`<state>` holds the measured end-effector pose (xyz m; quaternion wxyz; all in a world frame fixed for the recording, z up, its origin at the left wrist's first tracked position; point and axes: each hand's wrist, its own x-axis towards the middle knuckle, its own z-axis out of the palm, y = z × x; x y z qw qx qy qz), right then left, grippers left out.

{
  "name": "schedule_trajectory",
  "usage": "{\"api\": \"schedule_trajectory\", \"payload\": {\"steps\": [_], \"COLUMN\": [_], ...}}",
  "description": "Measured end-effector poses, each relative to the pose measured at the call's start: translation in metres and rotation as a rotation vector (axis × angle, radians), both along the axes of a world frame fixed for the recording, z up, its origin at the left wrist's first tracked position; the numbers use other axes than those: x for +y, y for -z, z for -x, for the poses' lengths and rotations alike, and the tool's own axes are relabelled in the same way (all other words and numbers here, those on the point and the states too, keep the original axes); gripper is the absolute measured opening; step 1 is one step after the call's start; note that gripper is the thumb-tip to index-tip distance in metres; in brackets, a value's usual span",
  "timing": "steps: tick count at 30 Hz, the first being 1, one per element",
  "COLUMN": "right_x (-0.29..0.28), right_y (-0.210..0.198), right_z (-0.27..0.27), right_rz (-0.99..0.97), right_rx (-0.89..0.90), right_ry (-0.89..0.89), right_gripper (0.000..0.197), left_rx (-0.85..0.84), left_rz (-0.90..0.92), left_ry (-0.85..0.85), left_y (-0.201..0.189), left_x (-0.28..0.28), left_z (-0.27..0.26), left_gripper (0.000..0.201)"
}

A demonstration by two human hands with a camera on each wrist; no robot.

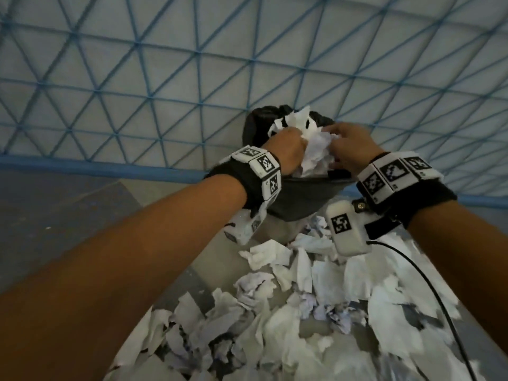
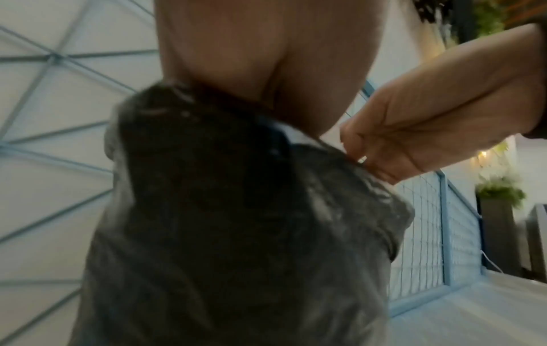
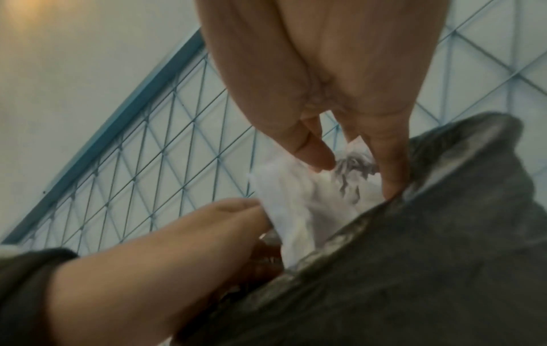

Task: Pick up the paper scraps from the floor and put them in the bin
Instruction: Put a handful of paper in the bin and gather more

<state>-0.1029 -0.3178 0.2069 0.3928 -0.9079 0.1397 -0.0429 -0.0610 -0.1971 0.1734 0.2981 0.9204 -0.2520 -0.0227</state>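
Bin (image 1: 299, 199): dark grey, lined with a black bag, standing on the floor against the blue lattice barrier (image 1: 154, 86). Its mouth is heaped with white paper; the rim nearest the camera is showing below the two hands.

Bundle of paper scraps (image 1: 316, 152): white, crumpled, sitting at the bin mouth, pressed between both hands. In the right wrist view the bundle (image 3: 299, 203) is lying just over the bin rim (image 3: 414, 245).

Left hand (image 1: 286, 149): at the left side of the bundle, fingers curling round the paper and gripping it. In the right wrist view this hand (image 3: 213, 229) is touching the edge of the white paper.

Right hand (image 1: 349, 147): at the right side of the bundle, fingers bent over the paper and holding it against the left hand. The right wrist view is showing the fingertips (image 3: 316, 154) pressing into the scraps. In the left wrist view the same hand (image 2: 408, 140) is curled at the bag's edge (image 2: 236, 187).

Loose paper scraps (image 1: 288, 312): many torn and crumpled white pieces, spread over the grey floor (image 1: 82, 204) in front of the bin, reaching to the lower frame edge.

Wrist bands (image 1: 264, 171): black, bearing black-and-white square markers, one on each wrist. A white marker box (image 1: 346, 226) with a black cable (image 1: 428, 281) is hanging below the right wrist.
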Motion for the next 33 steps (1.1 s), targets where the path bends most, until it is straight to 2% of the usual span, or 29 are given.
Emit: {"api": "schedule_trajectory", "payload": {"steps": [2, 5, 7, 9, 11, 13, 15, 18, 21, 23, 25, 29, 31, 33], "right_x": [-0.003, 0.002, 0.015, 0.035, 0.062, 0.090, 0.117, 0.158, 0.198, 0.223, 0.244, 0.269, 0.272, 0.274], "right_y": [0.002, -0.001, -0.004, -0.001, 0.008, 0.027, 0.060, 0.116, 0.158, 0.178, 0.193, 0.221, 0.230, 0.232], "right_z": [0.002, 0.007, 0.014, 0.024, 0.037, 0.048, 0.053, 0.059, 0.075, 0.090, 0.105, 0.138, 0.144, 0.145], "right_rz": [0.016, 0.213, 0.302, 0.297, 0.269, 0.263, 0.276, 0.327, 0.428, 0.509, 0.580, 0.709, 0.758, 0.764], "right_rx": [-0.039, -0.095, -0.193, -0.376, -0.537, -0.569, -0.479, -0.215, 0.096, 0.158, 0.163, 0.313, 0.424, 0.512], "right_ry": [0.022, -0.046, -0.095, -0.155, -0.298, -0.472, -0.641, -0.844, -1.087, -1.291, -1.449, -1.539, -1.517, -1.483], "right_gripper": [0.047, 0.055, 0.055, 0.048, 0.037, 0.028, 0.023, 0.028, 0.035, 0.043, 0.049, 0.053, 0.054, 0.057], "left_rx": [-0.048, -0.183, -0.149, -0.073, -0.027, -0.018, -0.029, 0.053, 0.276, 0.472, 0.610, 0.880, 0.935, 0.907], "left_rz": [-0.140, -0.114, 0.017, 0.240, 0.458, 0.566, 0.498, 0.221, -0.192, -0.475, -0.637, -0.743, -0.687, -0.553], "left_ry": [0.024, 0.027, 0.062, 0.055, 0.011, -0.045, -0.114, -0.249, -0.380, -0.432, -0.500, -0.615, -0.659, -0.743], "left_y": [-0.005, -0.022, -0.029, -0.029, -0.021, -0.009, 0.007, 0.043, 0.085, 0.109, 0.129, 0.150, 0.158, 0.170], "left_x": [0.012, 0.029, 0.040, 0.058, 0.081, 0.109, 0.145, 0.210, 0.277, 0.311, 0.334, 0.357, 0.354, 0.348], "left_z": [-0.002, 0.000, 0.005, 0.010, 0.016, 0.027, 0.043, 0.072, 0.106, 0.133, 0.155, 0.188, 0.201, 0.210], "left_gripper": [0.043, 0.050, 0.050, 0.049, 0.047, 0.045, 0.041, 0.039, 0.044, 0.053, 0.058, 0.072, 0.077, 0.082]}}
